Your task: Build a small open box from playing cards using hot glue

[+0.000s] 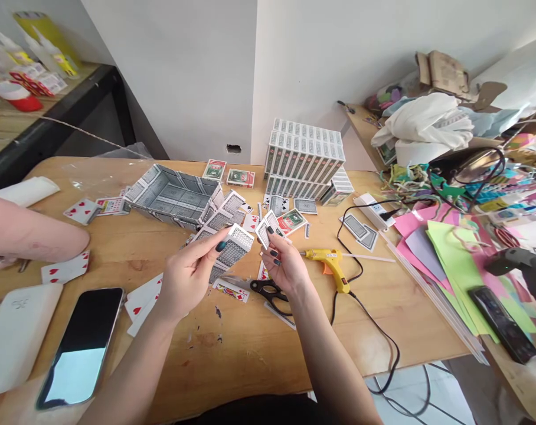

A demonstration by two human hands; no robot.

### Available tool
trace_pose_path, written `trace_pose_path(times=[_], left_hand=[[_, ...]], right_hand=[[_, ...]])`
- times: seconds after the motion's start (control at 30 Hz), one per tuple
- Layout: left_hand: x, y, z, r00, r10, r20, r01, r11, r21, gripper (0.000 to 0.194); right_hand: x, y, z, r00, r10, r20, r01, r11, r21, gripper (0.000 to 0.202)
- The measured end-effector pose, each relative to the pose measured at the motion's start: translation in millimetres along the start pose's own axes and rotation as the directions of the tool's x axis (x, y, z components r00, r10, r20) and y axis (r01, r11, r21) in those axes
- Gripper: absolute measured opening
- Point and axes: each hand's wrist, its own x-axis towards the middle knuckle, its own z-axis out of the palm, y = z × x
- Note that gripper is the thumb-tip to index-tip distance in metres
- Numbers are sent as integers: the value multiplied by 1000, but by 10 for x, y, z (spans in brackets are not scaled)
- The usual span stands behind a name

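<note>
Between its thumb and fingers, my left hand [190,271] pinches a folded piece made of joined playing cards [236,243], grey-patterned backs showing. My right hand [288,262] is closed on a small playing card [263,231], held just to the right of that piece; whether it is one card or two I cannot tell. Behind my left hand stands an open box built from playing cards [137,192], with more joined cards at its right corner. Black-handled scissors [270,290] lie below my hands, partly over a loose card [231,290]. A yellow glue gun [334,265] rests right of my right hand.
Stacked card decks [303,154] rise at the back, with a red-and-green deck box [292,220] before them. A power strip [374,211] and glue-gun cord lie rightward, near coloured paper [449,265]. At left are a phone [84,342], a white power bank [20,336] and loose cards [67,268].
</note>
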Motion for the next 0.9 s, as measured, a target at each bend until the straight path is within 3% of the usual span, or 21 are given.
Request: trace_pose_path(times=[0.73, 0.9], left_hand=[[15, 5, 27, 998, 49, 42, -49, 999, -6, 33], [26, 3, 5, 1000, 20, -14, -19, 999, 33, 31]], right_hand=[[7, 3, -18, 999, 3, -38, -3, 1000, -13, 27], [-4, -18, -4, 999, 10, -39, -9, 1000, 20, 28]])
